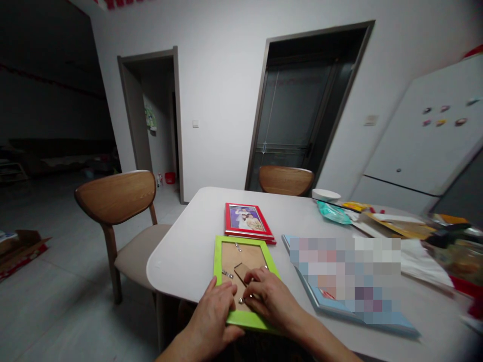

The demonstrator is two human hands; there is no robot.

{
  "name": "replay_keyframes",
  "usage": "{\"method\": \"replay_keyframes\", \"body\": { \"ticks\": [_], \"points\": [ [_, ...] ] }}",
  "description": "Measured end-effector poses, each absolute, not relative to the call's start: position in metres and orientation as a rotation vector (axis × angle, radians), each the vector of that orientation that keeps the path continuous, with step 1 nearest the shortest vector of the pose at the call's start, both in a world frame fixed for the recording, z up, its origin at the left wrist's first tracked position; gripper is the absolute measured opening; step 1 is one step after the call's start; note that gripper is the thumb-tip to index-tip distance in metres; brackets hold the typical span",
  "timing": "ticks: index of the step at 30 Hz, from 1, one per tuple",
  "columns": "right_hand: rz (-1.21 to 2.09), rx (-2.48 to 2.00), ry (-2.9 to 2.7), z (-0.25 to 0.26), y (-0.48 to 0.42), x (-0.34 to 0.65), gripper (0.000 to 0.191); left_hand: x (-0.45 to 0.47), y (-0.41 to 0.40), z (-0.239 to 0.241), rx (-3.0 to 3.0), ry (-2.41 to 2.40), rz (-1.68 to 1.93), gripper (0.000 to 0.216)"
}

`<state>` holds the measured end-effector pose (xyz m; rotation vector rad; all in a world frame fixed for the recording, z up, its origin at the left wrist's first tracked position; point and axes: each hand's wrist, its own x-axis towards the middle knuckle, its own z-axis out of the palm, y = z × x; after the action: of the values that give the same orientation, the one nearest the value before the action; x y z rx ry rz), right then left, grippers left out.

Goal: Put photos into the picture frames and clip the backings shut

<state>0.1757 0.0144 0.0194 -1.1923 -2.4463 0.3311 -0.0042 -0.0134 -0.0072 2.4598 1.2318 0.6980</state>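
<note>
A green picture frame (218,256) lies face down near the table's front edge, its brown backboard (241,250) facing up. Small metal clips (227,274) sit around the board, and a fold-out stand (240,271) lies on its middle. My left hand (215,314) grips the frame's near left side, fingers over the board and thumb at the near edge. Over the right part of the board, my right hand (269,296) has its fingers bent and pinched at a small clip (241,300) by the near edge; its fingers partly hide the stand.
Behind the green frame lies a red picture frame (251,235) with a photo. To the right are a large blue-edged panel (320,301), blurred on top, a teal packet (334,213), a white bowl (326,195) and papers. Wooden chairs (116,196) (286,180) stand at the table (181,256).
</note>
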Motion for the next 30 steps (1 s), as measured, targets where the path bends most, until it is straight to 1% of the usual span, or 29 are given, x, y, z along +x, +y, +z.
{"method": "replay_keyframes", "body": {
  "ticks": [4, 9, 17, 19, 23, 26, 30],
  "points": [
    [0.451, -1.262, -2.364, 0.032, 0.020, 0.168, 0.020, -0.004, -0.015, -0.004, 2.444, 1.207, 0.706, 0.050],
    [0.346, -1.398, -2.341, 0.034, 0.040, 0.142, 0.020, -0.003, -0.016, -0.004, 2.405, 1.216, 0.737, 0.044],
    [0.229, -1.515, -2.273, 0.016, 0.058, 0.121, 0.018, -0.001, -0.016, -0.007, 2.407, 1.203, 0.767, 0.054],
    [0.213, -1.526, -2.282, 0.016, 0.062, 0.124, 0.018, -0.002, -0.017, -0.007, 2.397, 1.196, 0.781, 0.051],
    [0.140, -1.580, -2.245, 0.016, 0.078, 0.136, 0.025, -0.002, -0.017, -0.009, 2.398, 1.154, 0.781, 0.049],
    [0.078, -1.671, -2.169, 0.013, 0.090, 0.144, 0.026, -0.003, -0.016, -0.012, 2.418, 1.137, 0.776, 0.056],
    [0.076, -1.751, -2.131, 0.006, 0.100, 0.149, 0.025, -0.005, -0.016, -0.014, 2.434, 1.142, 0.770, 0.061]
  ]
}}
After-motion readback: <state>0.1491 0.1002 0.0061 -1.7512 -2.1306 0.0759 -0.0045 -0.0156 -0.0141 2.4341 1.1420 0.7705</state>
